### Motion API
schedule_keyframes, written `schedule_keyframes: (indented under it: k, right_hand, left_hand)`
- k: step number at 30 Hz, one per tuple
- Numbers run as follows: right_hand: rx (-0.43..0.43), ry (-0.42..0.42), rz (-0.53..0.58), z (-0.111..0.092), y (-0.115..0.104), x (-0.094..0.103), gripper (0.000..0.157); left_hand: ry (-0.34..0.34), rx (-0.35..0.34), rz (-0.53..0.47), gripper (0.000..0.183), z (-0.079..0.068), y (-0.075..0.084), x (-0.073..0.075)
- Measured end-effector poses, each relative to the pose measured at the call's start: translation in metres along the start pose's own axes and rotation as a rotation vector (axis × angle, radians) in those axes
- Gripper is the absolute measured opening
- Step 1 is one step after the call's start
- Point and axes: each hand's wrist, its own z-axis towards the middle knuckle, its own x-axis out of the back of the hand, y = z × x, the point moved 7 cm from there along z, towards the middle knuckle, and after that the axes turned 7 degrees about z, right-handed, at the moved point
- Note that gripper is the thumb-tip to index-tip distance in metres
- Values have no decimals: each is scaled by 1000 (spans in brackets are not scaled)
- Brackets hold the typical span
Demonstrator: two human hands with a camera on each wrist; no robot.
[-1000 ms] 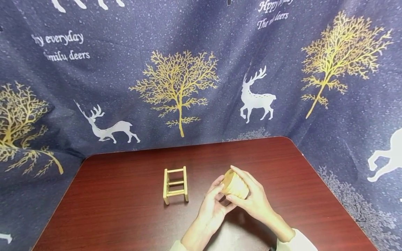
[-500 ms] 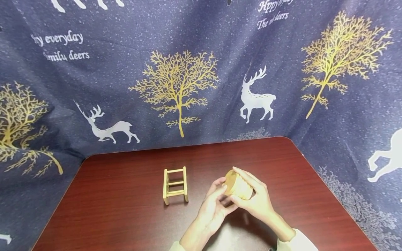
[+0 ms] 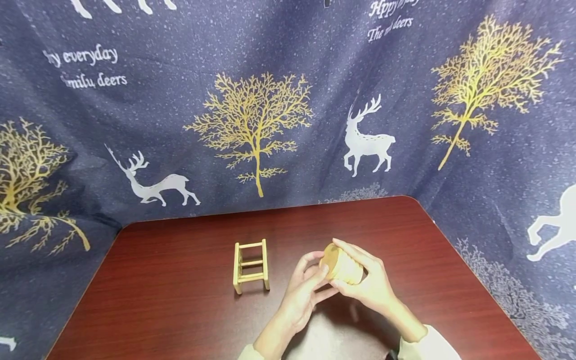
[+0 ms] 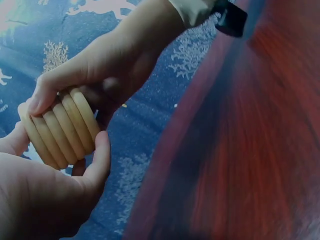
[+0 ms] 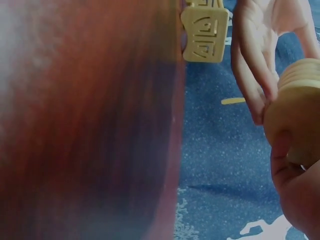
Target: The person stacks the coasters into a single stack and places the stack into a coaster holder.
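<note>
Over the right half of the table both hands hold a tilted stack of round pale wooden coasters (image 3: pixel 348 268). The right hand (image 3: pixel 373 285) spans the stack from the right, thumb below and fingers over the top. At the left end, the left hand (image 3: pixel 299 295) grips it between thumb and fingers, its thumb by the flat end face. In the left wrist view the stack (image 4: pixel 62 127) shows several discs lined up rim to rim. From the right wrist view, the flat face of the end coaster (image 5: pixel 295 112) is seen, partly covered by the right thumb.
A small pale wooden rack (image 3: pixel 265 265) stands on the reddish-brown table (image 3: pixel 157 295), left of the hands. Its side panel (image 5: pixel 204 35) has cut-out slots. Behind the table hangs a dark blue cloth (image 3: pixel 288 150) printed with deer and trees.
The stack has shifted slightly to the right with the right hand. The left hand has moved its fingers and thumb closer in around the stack's left end. The rack has stayed put.
</note>
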Motion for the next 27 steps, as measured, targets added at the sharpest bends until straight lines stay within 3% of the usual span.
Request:
schedule_keyframes:
  k: [5, 17, 27]
  right_hand:
    - [-7, -24, 11, 4, 0, 0, 84]
    - [20, -111, 77, 21, -8, -10, 82]
    - [57, -182, 24, 40, -13, -22, 83]
  left_hand:
    - [29, -39, 79, 47, 0, 7, 3]
    - [54, -55, 104, 50, 0, 22, 13]
    - [102, -82, 149, 51, -1, 38, 29]
